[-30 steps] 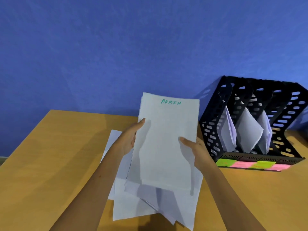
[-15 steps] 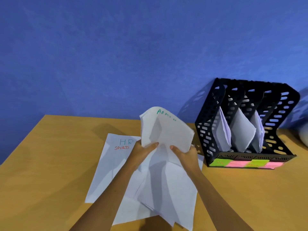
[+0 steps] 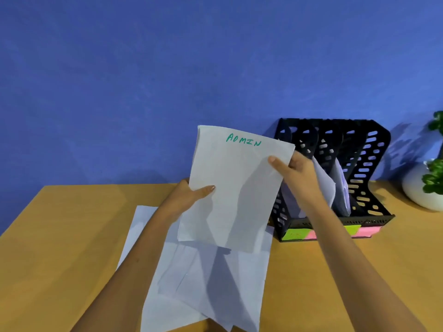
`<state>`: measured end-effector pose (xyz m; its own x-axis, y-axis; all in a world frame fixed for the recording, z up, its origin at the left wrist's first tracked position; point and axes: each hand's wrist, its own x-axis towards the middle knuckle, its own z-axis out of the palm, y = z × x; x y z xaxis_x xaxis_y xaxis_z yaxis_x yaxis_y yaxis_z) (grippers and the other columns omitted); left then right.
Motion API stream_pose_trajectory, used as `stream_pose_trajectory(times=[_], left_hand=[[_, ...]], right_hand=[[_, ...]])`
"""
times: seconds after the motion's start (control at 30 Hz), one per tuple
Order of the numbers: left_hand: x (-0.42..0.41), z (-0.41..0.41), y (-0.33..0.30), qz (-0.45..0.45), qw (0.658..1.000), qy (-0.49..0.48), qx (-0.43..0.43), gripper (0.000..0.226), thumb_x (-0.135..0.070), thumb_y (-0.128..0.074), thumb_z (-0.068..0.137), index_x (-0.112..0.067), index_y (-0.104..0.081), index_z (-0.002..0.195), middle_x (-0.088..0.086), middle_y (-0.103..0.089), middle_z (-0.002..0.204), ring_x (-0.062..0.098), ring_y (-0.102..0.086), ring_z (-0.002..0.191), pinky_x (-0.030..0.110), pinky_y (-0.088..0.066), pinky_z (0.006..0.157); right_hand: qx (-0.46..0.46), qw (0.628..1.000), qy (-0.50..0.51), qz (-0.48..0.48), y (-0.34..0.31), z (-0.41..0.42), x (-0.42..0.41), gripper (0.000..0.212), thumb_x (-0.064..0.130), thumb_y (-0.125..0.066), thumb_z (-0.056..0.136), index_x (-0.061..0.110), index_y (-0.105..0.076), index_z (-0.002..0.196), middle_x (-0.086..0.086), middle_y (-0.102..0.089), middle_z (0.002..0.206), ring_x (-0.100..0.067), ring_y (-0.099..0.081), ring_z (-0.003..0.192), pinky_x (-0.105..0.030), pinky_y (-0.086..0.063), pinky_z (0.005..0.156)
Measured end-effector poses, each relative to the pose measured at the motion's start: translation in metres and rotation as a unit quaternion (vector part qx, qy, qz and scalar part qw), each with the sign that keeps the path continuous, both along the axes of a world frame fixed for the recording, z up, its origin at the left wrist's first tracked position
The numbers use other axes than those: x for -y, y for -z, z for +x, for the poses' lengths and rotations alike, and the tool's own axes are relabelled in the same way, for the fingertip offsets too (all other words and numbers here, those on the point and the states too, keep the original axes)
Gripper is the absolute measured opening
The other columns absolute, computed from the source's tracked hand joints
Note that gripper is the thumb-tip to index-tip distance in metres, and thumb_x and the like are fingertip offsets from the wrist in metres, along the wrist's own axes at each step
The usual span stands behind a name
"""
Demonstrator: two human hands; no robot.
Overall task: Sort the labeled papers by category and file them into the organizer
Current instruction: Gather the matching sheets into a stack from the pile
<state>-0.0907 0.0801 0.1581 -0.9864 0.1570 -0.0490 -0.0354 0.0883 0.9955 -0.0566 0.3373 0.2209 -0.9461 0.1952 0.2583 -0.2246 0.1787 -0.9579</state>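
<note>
Sheet headed ADMIN (image 3: 236, 188), bowed and low over the pile half a second ago, now raised flat and upright, carried rightward to just beside the black organizer (image 3: 364, 168). Left hand (image 3: 189, 195) pinches its lower left edge, thumb on the face; right hand (image 3: 297, 168) pinches the upper right edge, in front of the organizer's leftmost slots. Loose papers (image 3: 211, 283) remain on the wooden table (image 3: 60, 236). Judged: sorting done for this sheet, filing imminent; several sheets are left
</note>
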Motion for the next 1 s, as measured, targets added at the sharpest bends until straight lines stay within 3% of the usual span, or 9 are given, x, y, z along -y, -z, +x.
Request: stream_pose_trajectory(times=[0.2,0.27,0.4,0.5,0.67,0.77,0.83,0.9,1.0], left_hand=[[-0.036,0.001,-0.031,-0.024,0.997,0.069,0.008,0.034,-0.040,-0.078,0.075,-0.038,-0.063,0.105,-0.030,-0.070,0.098,-0.011,-0.064,0.090,0.015,-0.049,0.073],[-0.053,0.000,-0.037,-0.016,0.994,0.102,0.030,0.035,-0.044,-0.073,0.078,-0.035,-0.064,0.111,-0.024,-0.072,0.102,-0.003,-0.068,0.089,0.018,-0.052,0.070],[-0.094,0.001,-0.033,-0.016,0.992,0.123,0.036,0.015,-0.039,-0.067,0.084,-0.026,-0.070,0.091,-0.024,-0.070,0.069,-0.008,-0.062,0.053,0.005,-0.042,0.042],[-0.128,0.003,-0.021,-0.028,0.987,0.150,0.041,0.024,-0.046,-0.067,0.080,-0.024,-0.073,0.087,-0.007,-0.076,0.086,0.005,-0.072,0.078,0.014,-0.053,0.059],[-0.185,-0.002,0.002,-0.056,0.991,0.123,0.022,0.026,-0.042,-0.056,0.092,-0.024,-0.070,0.079,0.003,-0.075,0.077,0.011,-0.065,0.056,0.020,-0.045,0.050],[-0.211,-0.008,0.028,-0.064,0.997,0.029,0.019,0.020,-0.025,-0.053,0.096,-0.016,-0.066,0.085,-0.001,-0.070,0.066,0.012,-0.060,0.052,0.018,-0.042,0.046],[-0.228,-0.010,0.044,-0.094,0.995,-0.026,0.037,0.016,-0.019,-0.052,0.096,-0.012,-0.059,0.109,0.000,-0.067,0.084,0.017,-0.063,0.070,0.017,-0.048,0.053],[-0.245,-0.011,0.056,-0.155,0.985,-0.040,0.059,0.037,-0.023,-0.056,0.094,-0.007,-0.047,0.126,0.006,-0.061,0.106,0.027,-0.062,0.099,0.028,-0.052,0.075],[-0.267,-0.009,0.066,-0.214,0.975,-0.037,0.051,0.023,-0.027,-0.057,0.093,-0.014,-0.044,0.106,-0.001,-0.059,0.092,0.018,-0.061,0.086,0.019,-0.048,0.064]], right_hand=[[-0.033,0.986,0.057,0.154,-0.066,0.011,-0.071,0.011,0.026,-0.066,0.087,0.024,-0.070,0.078,0.015,-0.060,0.050,-0.001,-0.047,0.040,-0.011,-0.038,0.042],[-0.058,0.982,0.076,0.165,-0.080,0.020,-0.091,0.011,0.023,-0.067,0.087,0.015,-0.070,0.080,0.010,-0.056,0.047,-0.002,-0.044,0.039,-0.012,-0.037,0.041],[-0.111,0.973,0.135,0.149,-0.117,0.043,-0.141,0.013,0.025,-0.067,0.086,0.014,-0.069,0.080,-0.004,-0.054,0.052,-0.008,-0.044,0.040,-0.021,-0.038,0.044],[-0.150,0.950,0.197,0.188,-0.145,0.056,-0.192,0.017,0.035,-0.068,0.082,0.019,-0.070,0.076,0.009,-0.056,0.043,-0.003,-0.046,0.035,-0.016,-0.041,0.041],[-0.131,0.930,0.245,0.241,-0.175,0.077,-0.287,0.024,0.053,-0.066,0.078,0.029,-0.067,0.074,-0.001,-0.057,0.048,-0.020,-0.044,0.039,-0.030,-0.041,0.044],[-0.095,0.910,0.285,0.287,-0.180,0.084,-0.338,0.029,0.066,-0.058,0.077,0.039,-0.064,0.073,0.000,-0.059,0.049,-0.015,-0.047,0.036,-0.018,-0.039,0.034],[-0.094,0.892,0.317,0.308,-0.179,0.086,-0.365,0.019,0.061,-0.053,0.080,0.046,-0.061,0.072,-0.002,-0.063,0.061,-0.020,-0.054,0.043,-0.021,-0.040,0.035],[-0.082,0.874,0.319,0.357,-0.176,0.083,-0.380,0.017,0.057,-0.052,0.081,0.045,-0.062,0.074,-0.008,-0.065,0.064,-0.022,-0.057,0.047,-0.035,-0.049,0.041],[-0.101,0.840,0.307,0.435,-0.167,0.075,-0.373,0.017,0.043,-0.052,0.084,0.033,-0.063,0.076,-0.003,-0.061,0.052,-0.020,-0.059,0.044,-0.043,-0.056,0.058]])
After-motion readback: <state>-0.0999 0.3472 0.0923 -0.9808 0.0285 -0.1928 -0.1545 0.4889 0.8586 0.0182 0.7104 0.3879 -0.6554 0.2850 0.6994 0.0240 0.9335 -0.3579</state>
